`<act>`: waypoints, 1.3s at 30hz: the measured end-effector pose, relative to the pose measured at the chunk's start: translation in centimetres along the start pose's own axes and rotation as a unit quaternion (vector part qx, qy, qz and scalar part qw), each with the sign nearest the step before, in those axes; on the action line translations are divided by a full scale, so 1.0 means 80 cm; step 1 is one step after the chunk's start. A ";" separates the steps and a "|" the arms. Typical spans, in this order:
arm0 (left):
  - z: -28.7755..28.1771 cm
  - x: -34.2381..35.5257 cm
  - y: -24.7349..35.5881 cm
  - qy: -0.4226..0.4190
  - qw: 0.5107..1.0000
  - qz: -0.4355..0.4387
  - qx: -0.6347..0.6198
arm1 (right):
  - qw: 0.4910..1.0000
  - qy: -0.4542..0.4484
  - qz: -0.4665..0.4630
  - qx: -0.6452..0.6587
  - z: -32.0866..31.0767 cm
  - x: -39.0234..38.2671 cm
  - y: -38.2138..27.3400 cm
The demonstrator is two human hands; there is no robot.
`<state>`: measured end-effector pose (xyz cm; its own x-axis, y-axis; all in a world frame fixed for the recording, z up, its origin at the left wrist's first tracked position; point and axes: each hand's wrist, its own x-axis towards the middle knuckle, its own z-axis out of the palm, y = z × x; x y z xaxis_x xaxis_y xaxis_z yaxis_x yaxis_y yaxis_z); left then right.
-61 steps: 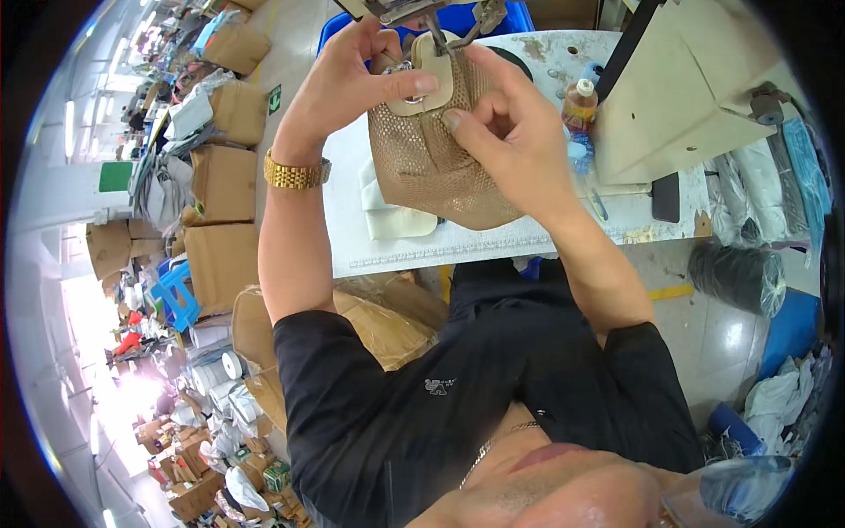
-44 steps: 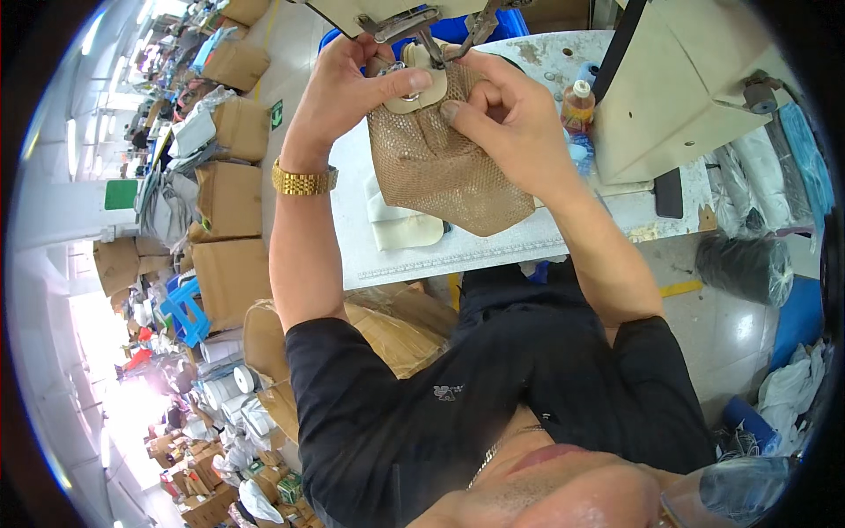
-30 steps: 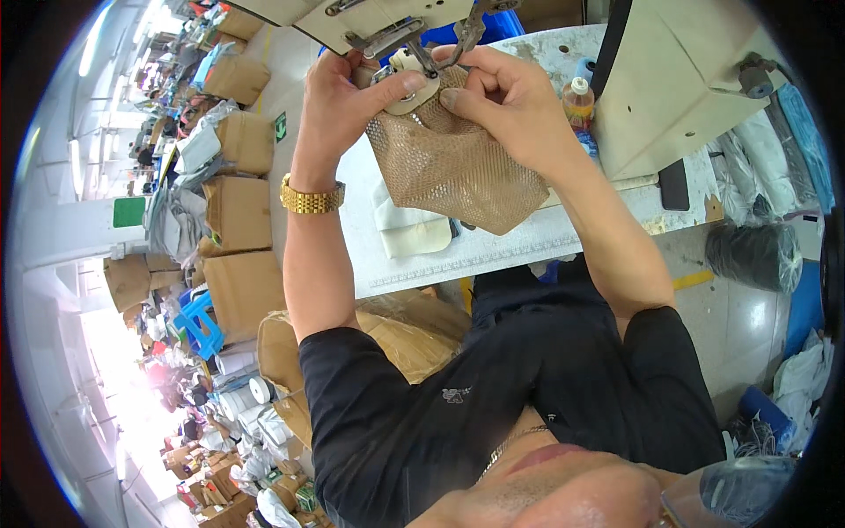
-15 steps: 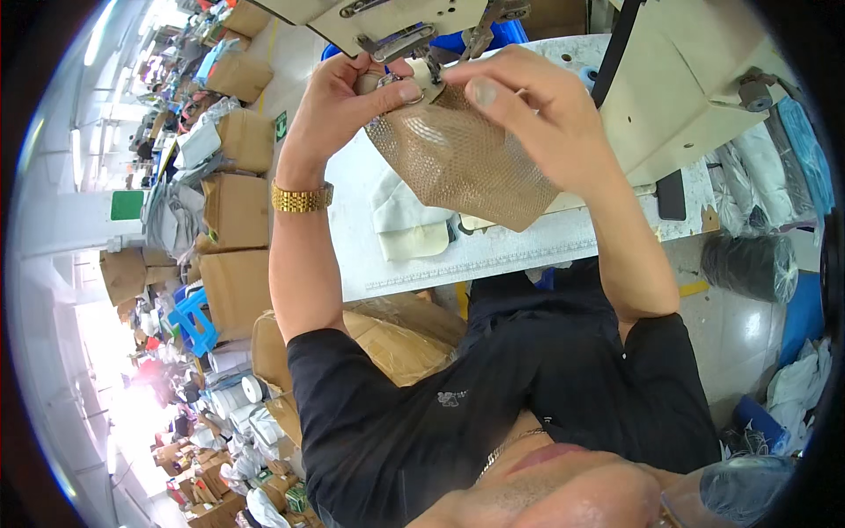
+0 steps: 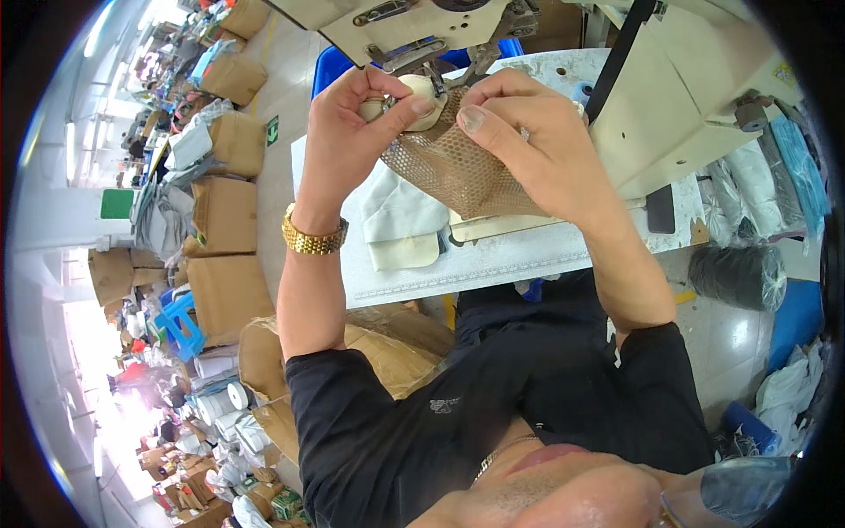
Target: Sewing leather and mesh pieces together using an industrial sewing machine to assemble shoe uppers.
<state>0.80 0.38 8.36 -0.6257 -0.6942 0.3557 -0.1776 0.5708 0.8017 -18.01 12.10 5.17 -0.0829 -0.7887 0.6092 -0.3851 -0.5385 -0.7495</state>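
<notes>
Both my hands are up at the needle area of a cream sewing machine (image 5: 678,97). A tan mesh fabric piece (image 5: 453,172) hangs between them, its lower part draped towards me. My left hand (image 5: 356,132), with a gold watch on its wrist, is closed in a pinch on a cream patch (image 5: 422,92) at the mesh's upper left edge. My right hand (image 5: 537,145) pinches the mesh's upper right side, thumb pressed towards the fingers. The metal presser foot (image 5: 439,82) stands between the hands; whether it touches the fabric I cannot tell.
Pale fabric pieces (image 5: 400,224) lie on the white table (image 5: 493,273), left of the machine bed. A dark phone-like slab (image 5: 659,211) rests at its right. Behind the machine is a blue bin (image 5: 327,69). Cardboard boxes (image 5: 220,220) line the left; a wrapped dark roll (image 5: 738,277) stands right.
My left hand has shifted slightly down and shows more of the cream patch. The mesh is gathered higher and hangs less wide. My right hand has drawn its fingertips closer together.
</notes>
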 end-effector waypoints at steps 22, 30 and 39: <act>-0.017 0.026 -0.009 -0.124 0.988 -0.031 -0.085 | 0.984 0.011 0.153 0.088 0.006 0.014 0.036; 0.002 0.009 0.002 -0.024 0.998 0.013 -0.058 | 0.993 0.040 0.080 0.083 0.010 0.026 0.048; 0.011 0.001 -0.009 0.042 0.998 0.036 -0.013 | 0.995 0.002 0.055 0.077 0.000 0.036 0.055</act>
<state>0.21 0.25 7.38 -0.5701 -0.6871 0.4504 -0.1143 0.6092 0.7847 -19.97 7.44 3.62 -0.1199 -0.8445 0.5219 -0.2275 -0.4884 -0.8425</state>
